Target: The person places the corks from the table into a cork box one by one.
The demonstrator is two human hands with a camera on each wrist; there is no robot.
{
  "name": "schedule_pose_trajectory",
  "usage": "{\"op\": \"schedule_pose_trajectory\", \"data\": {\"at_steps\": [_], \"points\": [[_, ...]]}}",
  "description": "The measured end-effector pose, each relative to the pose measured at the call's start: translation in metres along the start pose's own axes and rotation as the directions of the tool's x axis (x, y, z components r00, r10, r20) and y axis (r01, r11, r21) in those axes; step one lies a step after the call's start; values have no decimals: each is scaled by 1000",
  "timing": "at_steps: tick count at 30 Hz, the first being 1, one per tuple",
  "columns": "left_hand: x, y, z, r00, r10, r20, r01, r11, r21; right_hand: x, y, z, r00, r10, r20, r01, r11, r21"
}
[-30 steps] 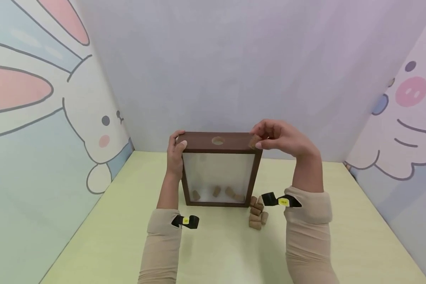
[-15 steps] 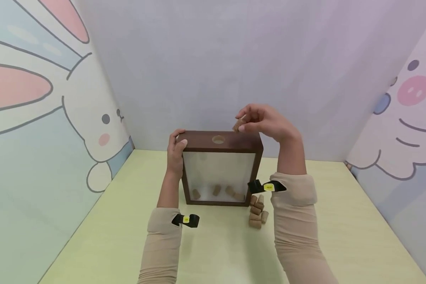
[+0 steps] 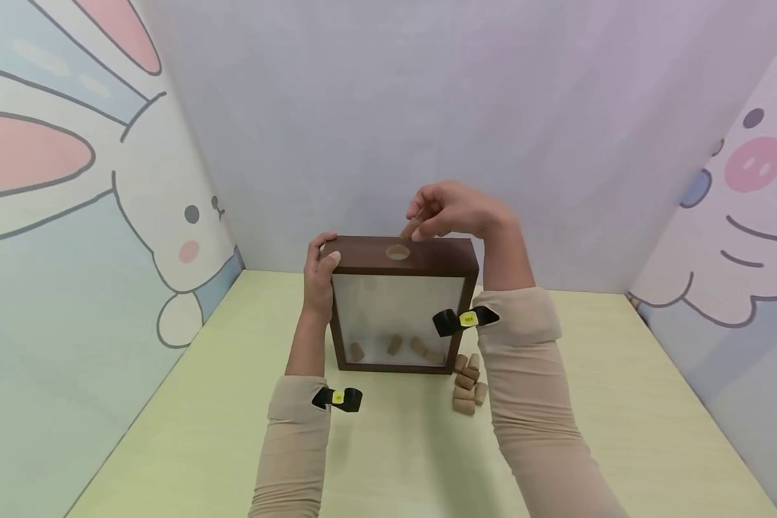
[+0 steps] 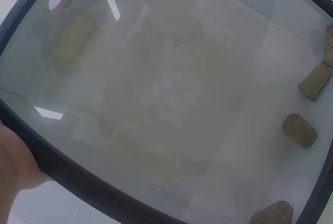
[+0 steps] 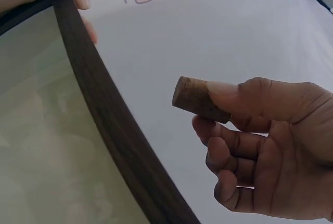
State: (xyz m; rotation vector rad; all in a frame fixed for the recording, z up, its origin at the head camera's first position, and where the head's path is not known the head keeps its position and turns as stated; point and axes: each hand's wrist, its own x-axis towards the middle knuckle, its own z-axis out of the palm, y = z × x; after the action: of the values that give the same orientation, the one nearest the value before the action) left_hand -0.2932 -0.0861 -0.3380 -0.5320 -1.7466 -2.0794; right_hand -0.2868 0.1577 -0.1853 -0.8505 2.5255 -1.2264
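Note:
A dark brown wooden box frame [image 3: 437, 253] with a clear front stands upright on the table. Its top has a round hole [image 3: 398, 252]. My left hand [image 3: 319, 277] grips the box's upper left corner, thumb on the front edge and fingers over the top. Just above the hole, slightly to its right, my right hand [image 3: 456, 210] pinches a cork [image 5: 197, 98] between thumb and fingers, the cork slanting down toward the hole. Several corks [image 4: 299, 130] lie inside along the bottom of the box, seen through the clear panel.
A small pile of loose corks [image 3: 465, 393] lies on the pale yellow table [image 3: 388, 446], beside the box's lower right corner. Behind stands a light curtain wall [image 3: 337, 129], with cartoon-printed panels [image 3: 168, 216] at the sides.
My right hand has carried the cork leftward from the box's upper right corner, rising over the top, to just above the hole. My left hand keeps its grip on the box.

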Motion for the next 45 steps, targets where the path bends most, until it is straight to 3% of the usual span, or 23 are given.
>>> {"op": "schedule_pose_trajectory", "data": {"at_steps": [4,9,15,19,22,26,33,36,45], "points": [[0,-1,1,1000,0,7,0,1000,-7,9,3,8,998,62,6,-62,997,-46],[-1,-2,3,1000,-6,13,6,1000,-24,16,7,17,993,118,27,-118,993,-8],[-1,1,1,1000,1,21,-1,1000,-8,20,3,20,988,154,35,-153,988,-9],[-6,3,-3,1000,1,3,-1,1000,3,16,0,24,987,159,24,-157,985,-66],[-10,5,-5,1000,6,-6,-6,1000,-2,3,-2,26,992,125,-7,-125,988,-89],[-12,5,-5,1000,19,1,-19,1000,-2,-27,-3,27,998,19,-52,-23,996,-81],[-12,6,-3,1000,11,-3,-11,1000,1,-77,4,25,980,-175,-98,156,971,-179],[-10,6,-3,1000,11,8,-11,1000,3,-93,12,27,975,-186,-125,162,970,-184],[-9,5,-5,1000,3,20,-3,1000,4,-133,63,43,970,-117,-213,117,993,-12]]}}
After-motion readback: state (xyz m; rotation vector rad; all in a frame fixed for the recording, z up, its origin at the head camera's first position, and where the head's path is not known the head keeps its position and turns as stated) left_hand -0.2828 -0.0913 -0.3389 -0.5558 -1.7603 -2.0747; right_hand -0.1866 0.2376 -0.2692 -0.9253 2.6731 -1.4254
